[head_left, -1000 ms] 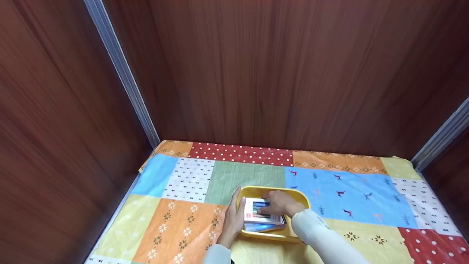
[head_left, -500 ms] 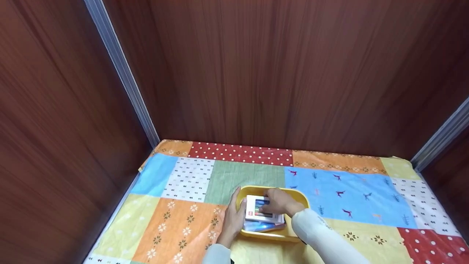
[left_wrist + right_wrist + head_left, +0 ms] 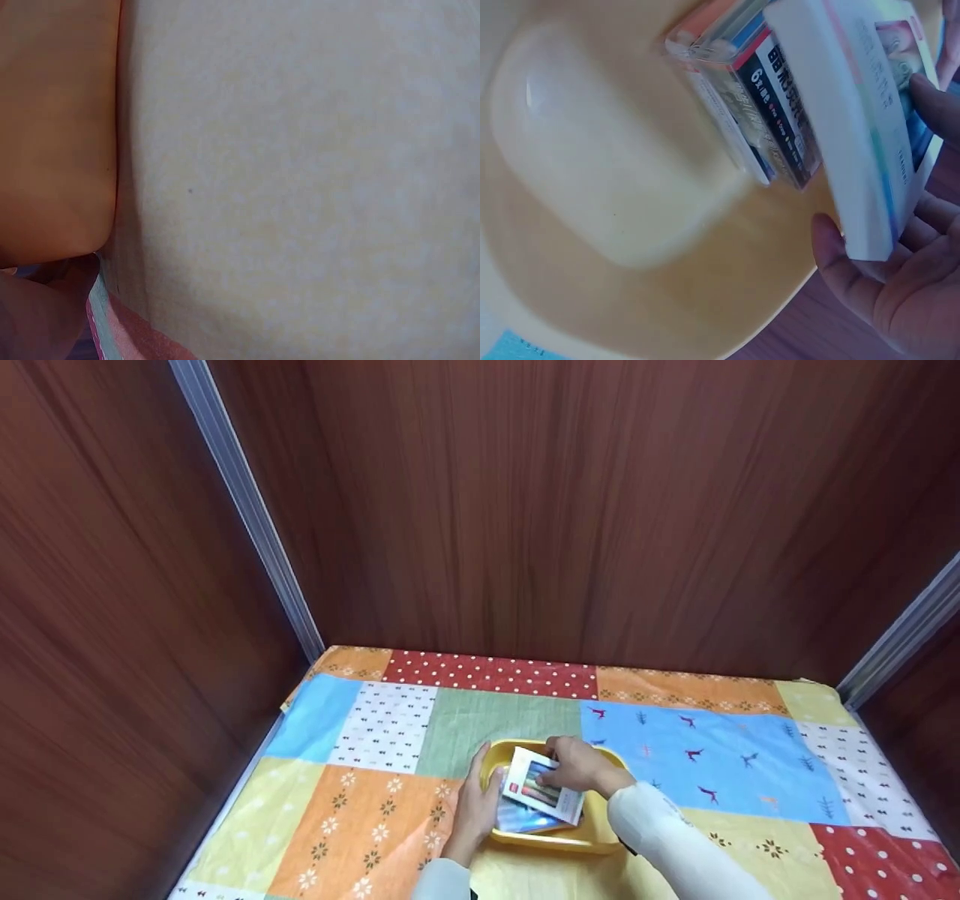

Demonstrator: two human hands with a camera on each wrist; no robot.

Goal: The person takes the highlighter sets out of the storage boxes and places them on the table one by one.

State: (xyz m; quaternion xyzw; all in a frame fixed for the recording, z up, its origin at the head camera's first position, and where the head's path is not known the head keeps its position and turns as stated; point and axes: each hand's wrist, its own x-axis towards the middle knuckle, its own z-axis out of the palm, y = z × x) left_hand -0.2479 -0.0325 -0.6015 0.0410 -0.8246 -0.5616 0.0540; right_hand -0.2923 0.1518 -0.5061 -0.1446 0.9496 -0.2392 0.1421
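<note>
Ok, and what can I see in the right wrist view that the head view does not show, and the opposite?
Only the right wrist view: the black label with a "6" on a packet below the box, and the coloured print along the white box's side.

Only the head view: both pale sleeves and the metal corner strip.

Both: the right hand holding that box, and the yellow basin.

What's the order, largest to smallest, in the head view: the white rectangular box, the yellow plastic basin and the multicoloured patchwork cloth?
1. Multicoloured patchwork cloth
2. Yellow plastic basin
3. White rectangular box
</note>
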